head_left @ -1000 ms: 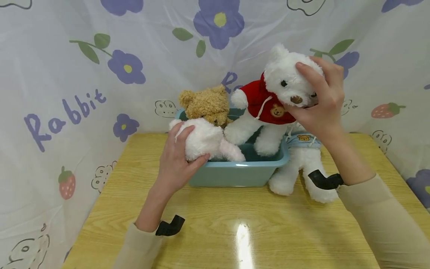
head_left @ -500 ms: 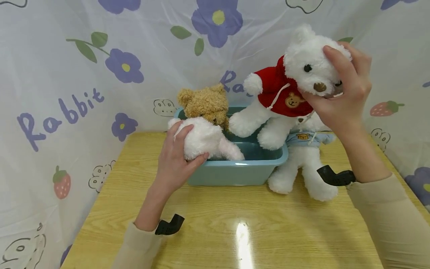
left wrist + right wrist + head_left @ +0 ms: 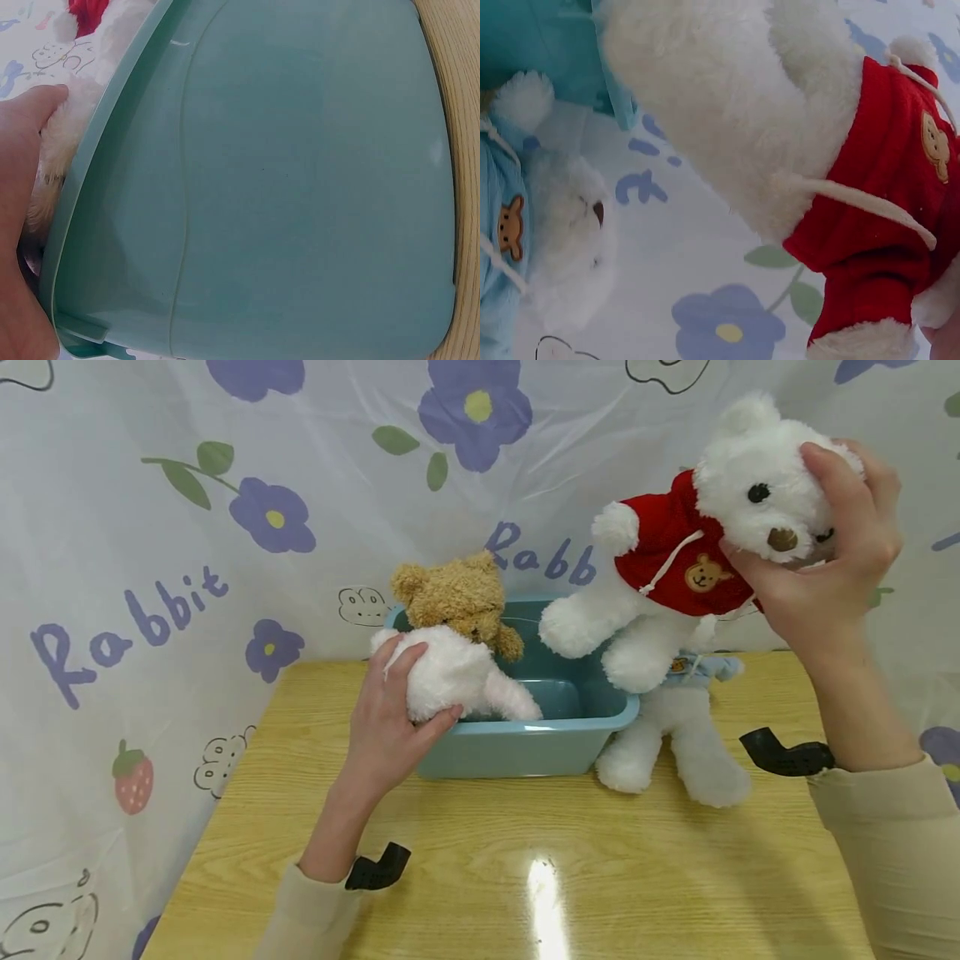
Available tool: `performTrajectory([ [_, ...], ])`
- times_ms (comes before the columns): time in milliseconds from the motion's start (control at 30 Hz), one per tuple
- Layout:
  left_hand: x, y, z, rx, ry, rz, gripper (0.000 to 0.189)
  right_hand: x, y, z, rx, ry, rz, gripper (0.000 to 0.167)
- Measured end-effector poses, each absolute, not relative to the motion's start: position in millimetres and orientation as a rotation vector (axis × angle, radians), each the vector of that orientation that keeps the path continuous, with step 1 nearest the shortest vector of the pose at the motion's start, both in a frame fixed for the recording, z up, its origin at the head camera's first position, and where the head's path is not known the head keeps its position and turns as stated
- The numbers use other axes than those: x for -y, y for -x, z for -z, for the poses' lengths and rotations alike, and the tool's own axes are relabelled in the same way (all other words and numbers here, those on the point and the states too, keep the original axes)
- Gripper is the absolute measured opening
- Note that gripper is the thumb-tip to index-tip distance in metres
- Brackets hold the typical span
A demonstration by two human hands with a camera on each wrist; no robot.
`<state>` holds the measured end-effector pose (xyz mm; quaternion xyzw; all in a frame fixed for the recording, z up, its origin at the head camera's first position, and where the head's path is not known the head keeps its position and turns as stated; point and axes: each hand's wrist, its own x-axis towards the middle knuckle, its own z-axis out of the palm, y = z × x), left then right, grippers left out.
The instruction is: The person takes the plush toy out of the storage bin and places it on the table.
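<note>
My right hand [image 3: 843, 547] grips a white teddy bear [image 3: 776, 481] in a red hoodie [image 3: 678, 547] by its head. The bear hangs tilted above the right end of a blue-green plastic basin [image 3: 517, 747]; its legs reach down near the rim. My left hand [image 3: 378, 727] holds the rounded top of a white plush toy [image 3: 446, 672], which lies low at the basin's front left with a pinkish limb showing. The toy's face is hidden. Behind it a brown teddy bear [image 3: 453, 597] sits in the basin. In the left wrist view the basin's wall [image 3: 300, 180] fills most of the picture.
Right of the basin, another white teddy bear [image 3: 708, 760] in a light blue top [image 3: 499, 195] lies on the wooden table [image 3: 450, 868], partly covered by the red-hoodie bear in the head view. A printed cloth [image 3: 337, 468] with flowers hangs behind.
My right hand has moved right with the red-hoodie bear, lifting its legs away from the basin's middle. The left hand and the white plush toy have stayed in place.
</note>
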<state>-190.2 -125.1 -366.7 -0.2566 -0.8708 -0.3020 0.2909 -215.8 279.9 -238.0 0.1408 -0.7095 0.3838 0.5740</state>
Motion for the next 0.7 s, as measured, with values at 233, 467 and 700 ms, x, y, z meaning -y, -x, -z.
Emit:
performTrajectory([
  [233,124.5,190.5,366.8,2.319,0.683,0.801,0.084,-296.7,206.8,242.3,1.704,-0.307,-0.832,0.052],
  [467,122.2,192.1,366.9,2.326,0.693,0.808,0.083,-327.7,195.0,251.3,1.830,-0.304,-0.727,0.053],
  [700,123.2,191.2,367.5,2.328,0.672,0.811,0.082,-362.6,180.9,264.1,2.042,-0.284,-0.635,0.067],
])
